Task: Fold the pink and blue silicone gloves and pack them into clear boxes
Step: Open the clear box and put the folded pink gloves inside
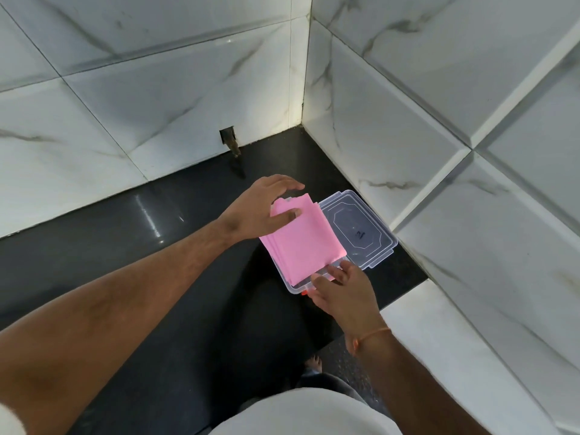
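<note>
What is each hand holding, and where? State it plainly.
The left hand grips the folded pink glove at its far corner. The right hand steadies the clear box at its near edge.

A clear plastic box (295,285) sits on the dark polished stone bench (157,246), near the corner where two marble-tiled walls (157,89) meet. Its hinged lid (357,229) lies open to the right. A folded pink silicone glove (301,243) rests in the box.
</note>
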Tool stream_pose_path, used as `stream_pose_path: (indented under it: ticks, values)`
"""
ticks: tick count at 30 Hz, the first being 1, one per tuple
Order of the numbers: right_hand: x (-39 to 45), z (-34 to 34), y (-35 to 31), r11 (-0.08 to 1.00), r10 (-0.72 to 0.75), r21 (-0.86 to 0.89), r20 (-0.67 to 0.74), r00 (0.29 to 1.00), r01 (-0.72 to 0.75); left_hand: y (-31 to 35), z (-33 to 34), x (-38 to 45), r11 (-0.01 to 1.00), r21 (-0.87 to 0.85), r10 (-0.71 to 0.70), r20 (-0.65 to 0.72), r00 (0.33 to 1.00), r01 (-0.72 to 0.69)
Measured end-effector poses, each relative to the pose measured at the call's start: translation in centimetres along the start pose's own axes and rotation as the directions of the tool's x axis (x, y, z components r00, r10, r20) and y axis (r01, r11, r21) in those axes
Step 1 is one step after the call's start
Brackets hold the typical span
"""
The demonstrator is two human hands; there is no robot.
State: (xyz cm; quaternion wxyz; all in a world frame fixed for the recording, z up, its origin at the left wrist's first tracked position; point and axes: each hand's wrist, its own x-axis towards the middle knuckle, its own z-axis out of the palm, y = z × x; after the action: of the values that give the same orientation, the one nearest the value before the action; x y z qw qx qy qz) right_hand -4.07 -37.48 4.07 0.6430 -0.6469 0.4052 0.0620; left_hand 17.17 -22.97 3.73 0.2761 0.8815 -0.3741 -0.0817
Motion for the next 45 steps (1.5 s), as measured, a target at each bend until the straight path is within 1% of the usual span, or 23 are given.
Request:
stream_pose_path:
  ticks: [1,2,3,4,5,7,8,9,10,12,15,19,24,27,31,34,36,41,45]
  values:
    - [-0.3,-0.1,0.2,0.990,-0.102,-0.097,-0.037,0.994,0.098,0.1,-0.6,-0.4,0.999,0.028,0.039,0.007,0.999,-0.039]
    - [-0.4,-0.2,0.3,0.956,-0.231,-0.200,-0.058,0.971,0.215,0.4,-1.1,-0.8,0.996,0.059,0.068,0.022,0.997,-0.070]
    - [-0.4,-0.3,0.1,0.892,-0.369,-0.302,-0.056,0.928,0.337,0.7,-1.6,-1.2,0.991,0.095,0.092,0.042,0.995,-0.095]
    - [-0.1,-0.4,-0.1,0.796,-0.501,-0.406,-0.025,0.865,0.449,1.0,-2.0,-1.6,0.983,0.137,0.111,0.062,0.992,-0.118]
    - [0.4,-0.4,-0.6,0.673,-0.607,-0.509,0.035,0.794,0.537,1.3,-2.2,-2.1,0.974,0.182,0.120,0.078,0.990,-0.133]
    - [1.7,-0.5,-2.0,0.390,-0.726,-0.657,0.211,0.654,0.645,2.2,-2.2,-3.1,0.961,0.254,0.088,0.080,0.993,-0.106]
    - [2.5,-0.5,-2.8,0.260,-0.743,-0.693,0.301,0.598,0.672,2.6,-2.0,-3.6,0.958,0.278,0.050,0.066,0.997,-0.067]
    - [3.2,-0.4,-3.6,0.160,-0.726,-0.709,0.387,0.568,0.687,3.0,-1.6,-4.0,0.952,0.304,0.010,0.053,0.999,-0.025]
    - [3.8,-0.2,-4.3,0.091,-0.684,-0.712,0.464,0.563,0.697,3.4,-1.1,-4.4,0.939,0.343,-0.030,0.058,0.998,0.008]
    - [5.1,0.3,-5.5,-0.009,-0.564,-0.703,0.591,0.577,0.711,3.9,0.1,-4.9,0.896,0.442,-0.107,0.120,0.987,0.043]
    - [6.9,1.0,-6.1,-0.141,-0.393,-0.700,0.689,0.609,0.701,4.0,1.5,-4.9,0.868,0.492,-0.195,0.232,0.953,0.058]
    - [7.9,1.6,-6.1,-0.181,-0.292,-0.701,0.708,0.643,0.690,3.3,2.8,-4.7,0.855,0.518,-0.213,0.326,0.921,0.014]
    - [8.7,1.8,-5.2,-0.200,-0.236,-0.689,0.724,0.648,0.697,2.4,4.1,-4.4,0.843,0.538,-0.225,0.380,0.897,-0.017]
    - [9.1,2.1,-4.4,-0.158,-0.201,-0.695,0.718,0.667,0.701,1.9,4.6,-4.4,0.850,0.526,-0.239,0.421,0.875,-0.021]
    - [9.8,2.8,-3.6,-0.068,-0.167,-0.689,0.721,0.672,0.722,1.5,4.6,-3.8,0.823,0.565,-0.251,0.455,0.855,-0.059]
    - [10.4,3.3,-3.5,-0.059,-0.144,-0.699,0.713,0.687,0.713,1.7,4.4,-2.8,0.795,0.601,-0.270,0.472,0.839,-0.083]
    - [10.7,3.6,-3.4,-0.069,-0.131,-0.707,0.706,0.696,0.704,2.0,4.4,-2.1,0.776,0.626,-0.312,0.486,0.816,-0.077]
    - [11.2,3.9,-3.2,-0.117,-0.136,-0.714,0.700,0.701,0.690,3.3,5.4,-0.7,0.720,0.693,-0.457,0.503,0.734,-0.027]
    - [11.3,4.0,-3.6,-0.211,-0.141,-0.685,0.727,0.672,0.697,3.9,5.7,0.0,0.703,0.710,-0.492,0.520,0.698,-0.033]
